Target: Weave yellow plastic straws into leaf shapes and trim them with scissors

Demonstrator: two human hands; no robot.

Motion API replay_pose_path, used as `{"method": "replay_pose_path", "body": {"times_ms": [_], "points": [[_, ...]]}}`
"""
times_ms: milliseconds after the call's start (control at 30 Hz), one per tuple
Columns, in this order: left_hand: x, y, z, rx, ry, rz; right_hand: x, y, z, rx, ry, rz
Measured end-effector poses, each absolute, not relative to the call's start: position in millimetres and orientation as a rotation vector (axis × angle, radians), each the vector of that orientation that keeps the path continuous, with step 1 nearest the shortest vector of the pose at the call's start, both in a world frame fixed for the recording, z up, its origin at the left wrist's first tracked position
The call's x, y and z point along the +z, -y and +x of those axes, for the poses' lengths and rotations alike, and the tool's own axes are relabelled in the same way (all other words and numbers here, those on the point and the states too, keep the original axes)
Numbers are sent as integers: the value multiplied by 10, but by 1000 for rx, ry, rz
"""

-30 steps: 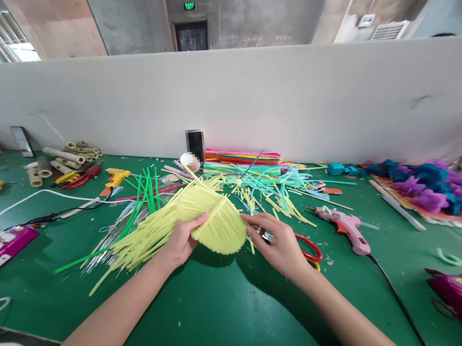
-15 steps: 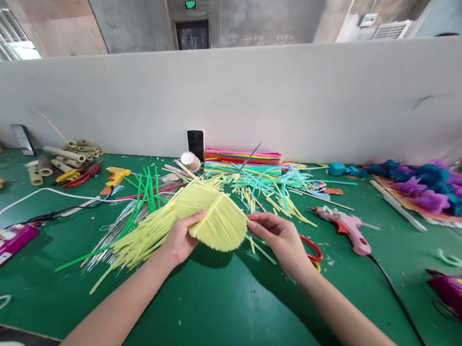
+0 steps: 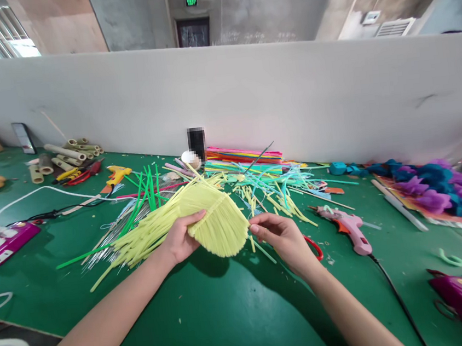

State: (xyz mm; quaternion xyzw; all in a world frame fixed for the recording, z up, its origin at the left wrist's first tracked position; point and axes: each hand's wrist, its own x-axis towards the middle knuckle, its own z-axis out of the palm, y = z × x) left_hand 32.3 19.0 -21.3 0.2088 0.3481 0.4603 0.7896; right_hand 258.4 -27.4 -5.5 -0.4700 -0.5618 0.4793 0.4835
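Note:
A pale yellow leaf made of pipe cleaners, with a raised rib along its middle, is held above the table. My left hand grips its left side near the rib, thumb on top. My right hand is closed in a pinch at the leaf's right tip; the small bit between the fingertips is partly hidden. Behind my left hand lies a bundle of loose yellow pipe cleaners. Red-handled scissors are partly covered by my right hand.
A pink glue gun with its black cord lies at right. Further right are purple and teal fluffy pieces. Green pipe cleaners, a yellow glue gun, bamboo pieces and a magenta power strip are at left.
The leaf tilts slightly, its lower edge a little lower. My right hand has shifted very slightly right and now covers more of the scissors. Both hands keep their grip.

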Motion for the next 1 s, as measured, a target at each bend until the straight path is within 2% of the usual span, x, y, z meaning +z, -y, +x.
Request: {"method": "replay_pose_path", "body": {"times_ms": [233, 467, 633, 900, 1000], "points": [[-212, -182, 305, 921, -727, 451, -63, 287, 2572, 1234, 1391, -1089], [-203, -121, 370, 1106, -723, 691, -202, 199, 2655, 822, 1418, -1350], [-190, -17, 456, 1124, -681, 816, -167, 221, 2631, 921, 1402, -1303], [-353, -44, 528, 1063, -887, 860, -213, 185, 2686, 855, 1406, -1318], [-455, -101, 503, 1299, -1094, 873, -202, 183, 2722, 715, 1480, -1392]]}}
